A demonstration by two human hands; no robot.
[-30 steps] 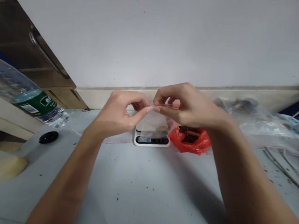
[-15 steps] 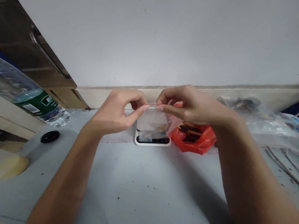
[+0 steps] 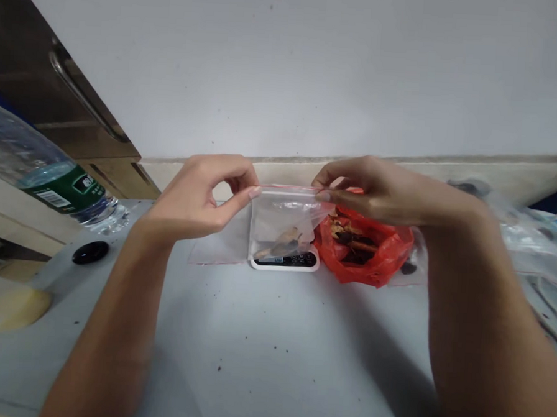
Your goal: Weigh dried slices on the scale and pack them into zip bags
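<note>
A clear zip-lock bag (image 3: 278, 211) hangs between my hands, with a few brownish dried pieces lying low inside it. My left hand (image 3: 204, 195) pinches the left end of its red-edged zip strip between thumb and finger. At the other end of the strip, my right hand (image 3: 373, 191) pinches too. Behind and below the bag is a white digital scale (image 3: 285, 267), its dark display partly seen through the plastic. Just right of the scale sits a red plastic bag (image 3: 363, 272) with its mouth spread, holding dark and tan dried pieces.
Another flat clear bag (image 3: 220, 243) lies left of the scale. A water bottle (image 3: 69, 185) leans in at the left, near a black oval object (image 3: 90, 252). More clear plastic bags (image 3: 524, 240) and cables are on the right. Dark crumbs dot the grey table (image 3: 261, 357).
My hands have moved apart along the zip strip, left hand to the left and right hand to the right. The clear bag is now stretched wider, and its contents show more plainly.
</note>
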